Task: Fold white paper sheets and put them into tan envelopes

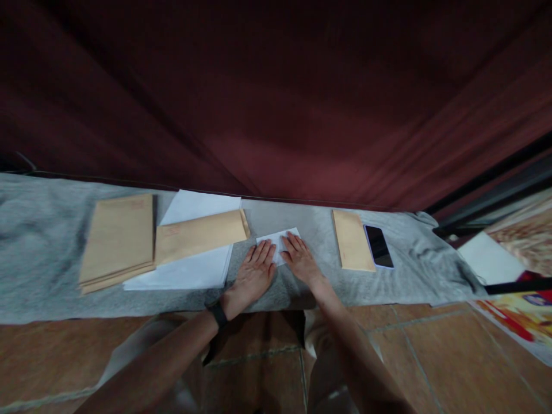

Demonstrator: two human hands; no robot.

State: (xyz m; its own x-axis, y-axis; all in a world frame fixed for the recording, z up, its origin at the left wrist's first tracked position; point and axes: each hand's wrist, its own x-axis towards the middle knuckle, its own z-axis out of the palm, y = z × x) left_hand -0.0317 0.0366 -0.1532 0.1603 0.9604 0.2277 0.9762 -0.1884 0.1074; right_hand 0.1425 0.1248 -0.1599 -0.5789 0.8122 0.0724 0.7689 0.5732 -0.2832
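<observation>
A small folded sheet of white paper (278, 237) lies on the grey cloth under both my hands. My left hand (257, 265), with a dark band on its wrist, presses its fingers flat on the paper's left part. My right hand (301, 257) rests flat on the right part, fingers stretched out. Just left of them, a brown envelope (200, 234) lies across a stack of white paper (185, 276). The parts of the folded paper beneath my palms and fingers are hidden.
A pile of brown envelopes (118, 236) sits at the far left. To the right lie another brown envelope (352, 241) and a phone (379, 246). Behind the cloth-covered surface (302, 293) hangs a dark red curtain (276, 115). A colourful printed sheet (521, 322) is at lower right.
</observation>
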